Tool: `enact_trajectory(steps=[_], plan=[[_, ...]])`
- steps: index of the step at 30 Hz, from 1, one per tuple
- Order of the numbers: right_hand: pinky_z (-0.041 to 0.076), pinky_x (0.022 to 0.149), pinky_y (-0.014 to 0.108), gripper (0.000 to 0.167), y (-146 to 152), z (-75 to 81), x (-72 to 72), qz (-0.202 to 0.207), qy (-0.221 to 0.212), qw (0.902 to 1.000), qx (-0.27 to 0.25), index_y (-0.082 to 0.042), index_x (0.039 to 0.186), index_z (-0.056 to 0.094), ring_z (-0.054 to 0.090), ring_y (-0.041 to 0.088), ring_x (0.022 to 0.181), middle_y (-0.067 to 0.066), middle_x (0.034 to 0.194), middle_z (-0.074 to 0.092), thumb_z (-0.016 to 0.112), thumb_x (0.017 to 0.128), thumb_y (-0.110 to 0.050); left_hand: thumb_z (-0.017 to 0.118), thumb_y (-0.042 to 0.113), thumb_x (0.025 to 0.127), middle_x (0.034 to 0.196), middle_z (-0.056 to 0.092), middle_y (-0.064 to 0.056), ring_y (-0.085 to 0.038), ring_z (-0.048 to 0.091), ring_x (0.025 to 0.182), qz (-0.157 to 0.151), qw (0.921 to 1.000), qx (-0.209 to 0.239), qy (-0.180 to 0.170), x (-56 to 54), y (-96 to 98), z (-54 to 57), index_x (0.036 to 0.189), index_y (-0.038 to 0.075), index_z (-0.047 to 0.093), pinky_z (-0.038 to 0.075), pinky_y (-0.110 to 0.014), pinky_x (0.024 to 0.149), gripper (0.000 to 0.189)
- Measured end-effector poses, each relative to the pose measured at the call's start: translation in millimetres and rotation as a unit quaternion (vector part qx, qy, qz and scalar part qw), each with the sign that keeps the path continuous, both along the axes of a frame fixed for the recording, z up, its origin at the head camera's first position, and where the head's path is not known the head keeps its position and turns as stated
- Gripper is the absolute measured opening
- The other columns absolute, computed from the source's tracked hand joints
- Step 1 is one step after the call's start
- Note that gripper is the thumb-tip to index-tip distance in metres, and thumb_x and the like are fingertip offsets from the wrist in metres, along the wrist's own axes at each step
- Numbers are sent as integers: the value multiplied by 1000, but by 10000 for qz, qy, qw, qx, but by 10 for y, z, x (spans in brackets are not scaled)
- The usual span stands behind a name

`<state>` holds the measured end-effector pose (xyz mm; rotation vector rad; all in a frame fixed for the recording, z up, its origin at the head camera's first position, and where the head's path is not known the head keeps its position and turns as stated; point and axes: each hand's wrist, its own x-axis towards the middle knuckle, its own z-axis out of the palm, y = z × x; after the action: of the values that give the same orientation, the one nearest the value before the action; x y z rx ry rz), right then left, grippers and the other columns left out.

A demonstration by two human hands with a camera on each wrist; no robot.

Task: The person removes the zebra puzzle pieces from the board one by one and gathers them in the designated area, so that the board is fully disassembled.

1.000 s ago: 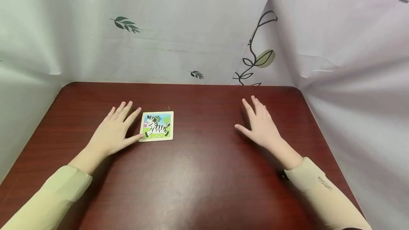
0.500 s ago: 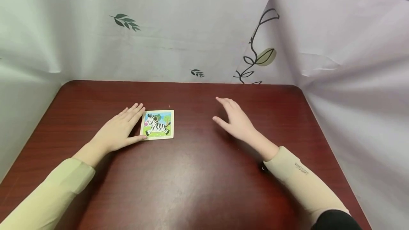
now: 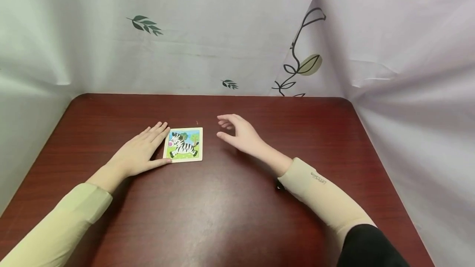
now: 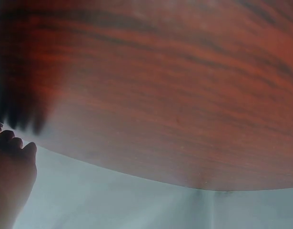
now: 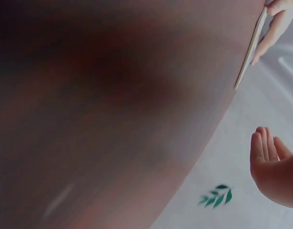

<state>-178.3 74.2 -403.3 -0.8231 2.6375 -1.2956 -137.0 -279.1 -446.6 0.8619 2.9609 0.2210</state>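
Note:
A small square zebra picture board (image 3: 183, 145) with a pale border lies flat on the dark red table, left of centre in the head view. My left hand (image 3: 139, 151) is at its left side, fingers straight, with the index fingertip by the upper left corner and the thumb tip over the lower left corner. To the right of the board, my right hand (image 3: 241, 135) holds nothing; its fingers are gently bent and the thumb points toward the board. In the right wrist view the board (image 5: 252, 47) shows as a thin edge, with left-hand fingers (image 5: 275, 31) against it.
The wood-grained table (image 3: 237, 217) has rounded far corners. A whitish cloth with leaf prints (image 3: 208, 32) hangs close behind the table and along both sides. Something small and black (image 3: 280, 185) shows under the right cuff.
My right hand has swept left across the table toward the board, its fingers bending more. My left hand has shifted slightly right, bringing its fingers together at the board's left edge.

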Motion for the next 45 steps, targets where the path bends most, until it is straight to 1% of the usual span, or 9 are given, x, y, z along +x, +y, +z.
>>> enact_trajectory(steps=[5, 9, 15, 19, 23, 29, 33, 41, 45], plan=[[62, 101, 31, 42, -288, -14, -86, 123, -702, 9959, -555, 7, 136, 66, 73, 32, 113, 22, 123, 74, 75, 97, -6, 69, 59, 97, 174, 28, -24, -43, 27, 162, -13, 10000, 46, -46, 4, -11, -20, 165, -3, 29, 24, -54, 135, 101], [63, 95, 25, 36, -490, -48, -183, 246, -1090, 9901, -844, 8, 130, 69, 74, 34, 107, 25, 121, 75, 74, 96, -2, 69, 60, 97, 174, 26, -24, -42, 26, 163, -34, 9999, 80, -88, 4, -16, -26, 165, -3, 28, 23, -53, 136, 101], [61, 90, 17, 31, -747, -86, -312, 410, -1319, 9876, -741, 9, 125, 71, 74, 34, 105, 25, 118, 76, 74, 96, -1, 68, 60, 98, 175, 26, -22, -40, 25, 163, -83, 9999, 107, -55, -11, -13, -26, 165, -3, 28, 23, -52, 136, 100], [61, 89, 16, 30, -895, -110, -378, 545, -1332, 9882, -521, 6, 124, 72, 75, 32, 106, 22, 118, 77, 76, 95, -2, 67, 60, 98, 175, 25, -22, -40, 24, 164, -93, 9999, 98, -65, -10, -12, -30, 166, -3, 27, 24, -52, 136, 100], [59, 87, 13, 29, -1007, -150, -442, 733, -1373, 9874, -271, 4, 123, 73, 76, 29, 107, 20, 118, 77, 76, 95, -2, 67, 60, 99, 175, 24, -22, -39, 24, 164, -96, 9999, 116, -84, -7, -2, -44, 166, -3, 26, 20, -48, 137, 100], [58, 83, 11, 27, -1132, -167, -539, 1035, -1310, 9857, 207, 1, 119, 75, 76, 24, 103, 17, 115, 78, 79, 92, -3, 69, 57, 98, 173, 28, -24, -41, 27, 163, -216, 9995, 207, 137, -11, -8, -49, 164, -4, 29, 12, -40, 139, 99], [57, 82, 10, 28, -1188, -178, -589, 1173, -1245, 9839, 513, 0, 120, 75, 75, 22, 102, 15, 114, 78, 81, 92, -5, 69, 57, 97, 173, 29, -24, -41, 27, 163, -249, 9992, 229, 193, -17, -11, -64, 165, -4, 30, 10, -38, 139, 99], [54, 80, 10, 28, -1282, -191, -610, 1344, -819, 9811, 1125, -5, 118, 77, 71, 14, 97, 8, 109, 78, 84, 92, -11, 71, 56, 97, 173, 30, -24, -41, 27, 162, -282, 9989, 244, 271, -25, -19, -103, 165, -4, 29, 9, -37, 139, 100], [52, 82, 11, 27, -1308, -186, -599, 1389, -584, 9779, 1452, -9, 118, 77, 68, 11, 97, 4, 109, 77, 84, 92, -16, 70, 57, 96, 173, 30, -24, -40, 27, 163, -291, 9989, 224, 307, -32, -26, -109, 165, -4, 29, 8, -35, 139, 101]])
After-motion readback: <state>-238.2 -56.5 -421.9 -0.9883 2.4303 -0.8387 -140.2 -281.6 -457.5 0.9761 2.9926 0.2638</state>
